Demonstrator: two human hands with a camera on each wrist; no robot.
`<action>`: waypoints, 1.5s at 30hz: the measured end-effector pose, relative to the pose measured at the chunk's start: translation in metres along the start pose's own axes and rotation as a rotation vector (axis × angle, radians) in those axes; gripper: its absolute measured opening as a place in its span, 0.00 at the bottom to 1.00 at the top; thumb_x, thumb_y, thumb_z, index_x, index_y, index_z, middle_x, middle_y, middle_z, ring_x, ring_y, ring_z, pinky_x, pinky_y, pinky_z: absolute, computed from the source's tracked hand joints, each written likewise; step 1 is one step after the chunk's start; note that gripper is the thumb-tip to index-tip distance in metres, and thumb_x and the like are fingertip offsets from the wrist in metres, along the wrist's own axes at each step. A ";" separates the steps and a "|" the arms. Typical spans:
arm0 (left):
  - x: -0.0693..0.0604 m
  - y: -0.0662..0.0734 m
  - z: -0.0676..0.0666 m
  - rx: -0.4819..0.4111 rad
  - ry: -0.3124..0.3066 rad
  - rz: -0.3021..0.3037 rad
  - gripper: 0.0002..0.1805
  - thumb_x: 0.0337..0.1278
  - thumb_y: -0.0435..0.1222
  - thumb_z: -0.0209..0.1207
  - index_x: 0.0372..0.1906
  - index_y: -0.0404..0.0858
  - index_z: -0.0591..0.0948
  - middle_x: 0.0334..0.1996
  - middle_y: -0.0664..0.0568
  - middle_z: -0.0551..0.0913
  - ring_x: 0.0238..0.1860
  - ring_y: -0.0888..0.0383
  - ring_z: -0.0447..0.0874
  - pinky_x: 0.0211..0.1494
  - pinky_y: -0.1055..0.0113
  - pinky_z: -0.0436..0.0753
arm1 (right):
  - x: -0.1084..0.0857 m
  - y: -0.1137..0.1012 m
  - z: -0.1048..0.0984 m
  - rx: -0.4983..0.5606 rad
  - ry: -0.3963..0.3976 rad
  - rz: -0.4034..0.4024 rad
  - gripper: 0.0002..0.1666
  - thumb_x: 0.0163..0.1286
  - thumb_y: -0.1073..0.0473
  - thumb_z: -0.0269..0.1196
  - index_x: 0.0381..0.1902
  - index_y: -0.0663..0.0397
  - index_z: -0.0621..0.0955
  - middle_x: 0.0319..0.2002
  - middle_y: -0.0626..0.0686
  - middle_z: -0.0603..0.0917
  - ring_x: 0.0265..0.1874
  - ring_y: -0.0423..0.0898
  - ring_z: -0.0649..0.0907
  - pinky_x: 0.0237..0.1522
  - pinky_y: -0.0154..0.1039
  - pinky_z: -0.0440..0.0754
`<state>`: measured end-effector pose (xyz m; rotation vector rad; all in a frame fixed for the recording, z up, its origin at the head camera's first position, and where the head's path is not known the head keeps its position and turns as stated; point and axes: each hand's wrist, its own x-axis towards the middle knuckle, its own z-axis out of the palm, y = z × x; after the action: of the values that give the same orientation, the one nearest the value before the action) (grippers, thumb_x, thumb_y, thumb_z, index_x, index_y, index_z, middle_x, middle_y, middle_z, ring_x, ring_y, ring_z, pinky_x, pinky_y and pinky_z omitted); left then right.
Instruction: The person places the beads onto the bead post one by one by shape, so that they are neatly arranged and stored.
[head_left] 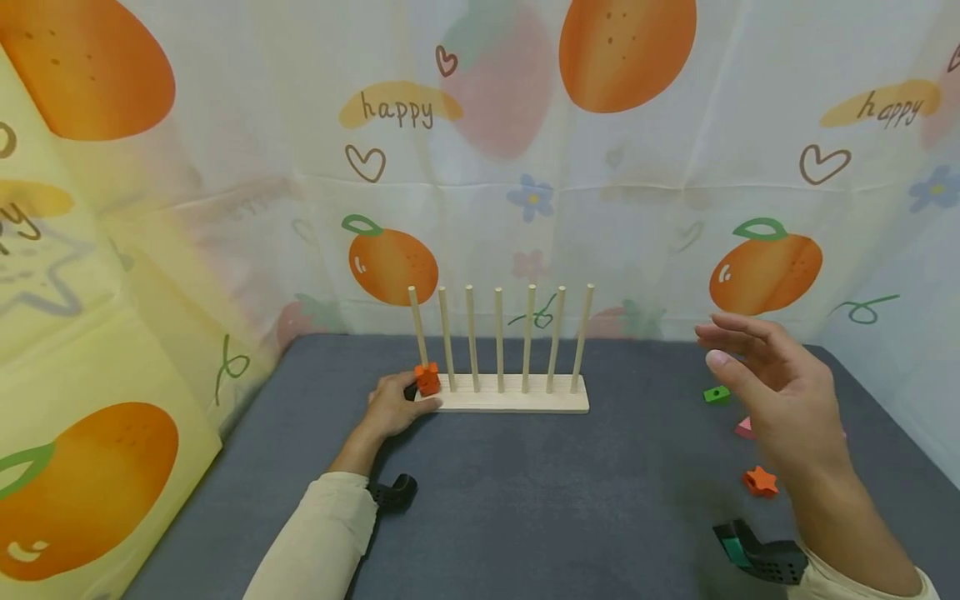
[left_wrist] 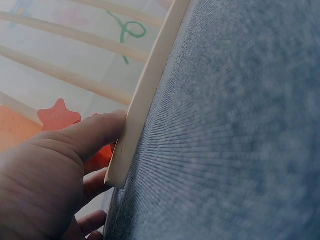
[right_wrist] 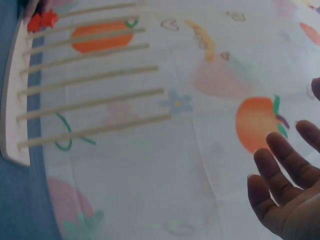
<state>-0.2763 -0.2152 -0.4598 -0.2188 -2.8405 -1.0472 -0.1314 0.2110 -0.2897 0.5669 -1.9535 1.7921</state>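
Observation:
A pale wooden peg board [head_left: 517, 403] with several upright pegs stands toward the back of the table. Orange-red star beads [head_left: 427, 379] sit low on its leftmost peg; in the left wrist view one star bead [left_wrist: 59, 116] shows beyond the thumb. My left hand [head_left: 395, 405] grips the board's left end, its thumb on the front edge and its other fingers partly hidden behind. Off to the right, my right hand [head_left: 795, 400] is raised above the table with relaxed, spread fingers and holds nothing. In the right wrist view its fingers [right_wrist: 270, 192] are apart from the pegs.
Below and beside the right hand lie a green block [head_left: 717, 395] with a hole, a pink piece [head_left: 744, 428] partly covered by the hand, and an orange star bead [head_left: 761, 482]. A printed cloth [head_left: 637, 192] hangs behind the dark grey table [head_left: 540, 500].

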 end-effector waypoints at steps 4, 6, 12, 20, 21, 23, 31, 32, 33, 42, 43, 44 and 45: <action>-0.001 0.001 0.001 0.001 0.003 -0.017 0.26 0.50 0.47 0.70 0.53 0.41 0.82 0.56 0.40 0.77 0.60 0.39 0.67 0.60 0.39 0.57 | -0.005 0.004 -0.016 -0.045 0.066 0.037 0.23 0.68 0.73 0.58 0.61 0.67 0.74 0.51 0.56 0.81 0.53 0.47 0.77 0.49 0.29 0.72; -0.001 0.001 0.001 0.004 0.003 -0.024 0.25 0.50 0.47 0.70 0.53 0.41 0.82 0.56 0.40 0.77 0.61 0.39 0.67 0.61 0.39 0.57 | -0.009 0.008 -0.024 -0.095 0.092 0.046 0.23 0.69 0.72 0.58 0.61 0.67 0.74 0.51 0.55 0.82 0.53 0.45 0.78 0.49 0.28 0.72; 0.000 0.000 0.001 0.010 0.009 -0.015 0.26 0.49 0.46 0.70 0.53 0.40 0.82 0.55 0.40 0.78 0.60 0.39 0.69 0.60 0.39 0.58 | -0.025 0.029 -0.045 -0.314 0.133 0.080 0.22 0.70 0.69 0.59 0.61 0.64 0.75 0.50 0.50 0.82 0.51 0.40 0.78 0.47 0.24 0.71; 0.001 -0.002 0.001 0.008 0.002 -0.036 0.27 0.50 0.46 0.70 0.55 0.40 0.81 0.57 0.39 0.77 0.62 0.39 0.66 0.61 0.39 0.56 | -0.046 0.063 -0.069 -0.512 0.202 0.248 0.22 0.71 0.59 0.60 0.62 0.53 0.76 0.47 0.38 0.81 0.46 0.30 0.77 0.41 0.18 0.69; 0.000 -0.001 0.001 0.007 0.002 -0.038 0.27 0.50 0.46 0.70 0.56 0.40 0.81 0.57 0.39 0.77 0.62 0.39 0.65 0.61 0.39 0.55 | -0.048 0.066 -0.072 -0.521 0.206 0.267 0.22 0.71 0.57 0.60 0.62 0.52 0.76 0.46 0.37 0.81 0.45 0.29 0.77 0.41 0.18 0.69; 0.000 0.000 0.000 0.008 0.005 -0.036 0.27 0.50 0.46 0.70 0.55 0.39 0.81 0.57 0.38 0.77 0.62 0.38 0.65 0.61 0.39 0.55 | -0.053 0.073 -0.078 -0.531 0.202 0.306 0.23 0.71 0.55 0.60 0.62 0.50 0.76 0.47 0.35 0.81 0.45 0.27 0.76 0.40 0.18 0.69; 0.001 0.000 0.001 0.015 -0.010 -0.050 0.29 0.51 0.47 0.70 0.58 0.39 0.80 0.58 0.38 0.75 0.64 0.38 0.62 0.62 0.40 0.54 | -0.075 0.111 -0.096 -0.531 0.177 0.435 0.24 0.71 0.49 0.60 0.61 0.49 0.76 0.43 0.31 0.80 0.42 0.24 0.75 0.36 0.18 0.71; 0.001 0.000 0.001 0.015 -0.011 -0.047 0.29 0.51 0.47 0.70 0.58 0.39 0.80 0.58 0.39 0.76 0.64 0.38 0.62 0.62 0.40 0.54 | -0.078 0.116 -0.098 -0.517 0.175 0.448 0.23 0.71 0.49 0.60 0.61 0.50 0.76 0.43 0.31 0.80 0.41 0.24 0.76 0.36 0.19 0.72; 0.001 -0.001 0.000 0.016 -0.011 -0.045 0.29 0.51 0.47 0.70 0.58 0.39 0.80 0.58 0.39 0.76 0.64 0.38 0.62 0.62 0.40 0.54 | -0.080 0.120 -0.100 -0.505 0.168 0.458 0.23 0.71 0.49 0.60 0.60 0.51 0.77 0.42 0.31 0.81 0.41 0.24 0.77 0.35 0.20 0.73; 0.000 -0.002 -0.001 0.026 0.007 -0.030 0.27 0.51 0.47 0.70 0.55 0.39 0.81 0.57 0.39 0.77 0.62 0.38 0.64 0.61 0.40 0.55 | -0.090 0.142 -0.112 -0.579 0.036 0.653 0.37 0.70 0.38 0.57 0.66 0.57 0.71 0.38 0.23 0.75 0.34 0.21 0.73 0.33 0.33 0.76; 0.000 -0.002 -0.001 0.026 0.008 -0.023 0.27 0.51 0.47 0.70 0.55 0.39 0.81 0.56 0.39 0.77 0.62 0.38 0.64 0.60 0.40 0.56 | -0.091 0.143 -0.113 -0.603 0.017 0.667 0.38 0.70 0.37 0.56 0.66 0.59 0.71 0.39 0.24 0.75 0.34 0.21 0.72 0.32 0.34 0.76; 0.000 -0.002 0.000 0.024 0.006 -0.019 0.27 0.51 0.47 0.70 0.55 0.39 0.81 0.56 0.39 0.77 0.62 0.38 0.65 0.60 0.40 0.56 | -0.092 0.144 -0.113 -0.623 -0.003 0.672 0.39 0.70 0.37 0.56 0.66 0.60 0.70 0.40 0.27 0.76 0.34 0.20 0.71 0.33 0.34 0.76; 0.000 -0.003 0.000 0.019 0.003 -0.019 0.27 0.51 0.47 0.70 0.55 0.39 0.81 0.56 0.39 0.77 0.62 0.38 0.64 0.60 0.40 0.56 | -0.093 0.145 -0.114 -0.640 -0.020 0.675 0.40 0.69 0.37 0.56 0.66 0.61 0.70 0.41 0.30 0.78 0.34 0.20 0.71 0.33 0.35 0.76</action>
<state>-0.2769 -0.2171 -0.4614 -0.1885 -2.8545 -1.0223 -0.1323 0.3373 -0.4527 -0.3257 -2.7531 1.3120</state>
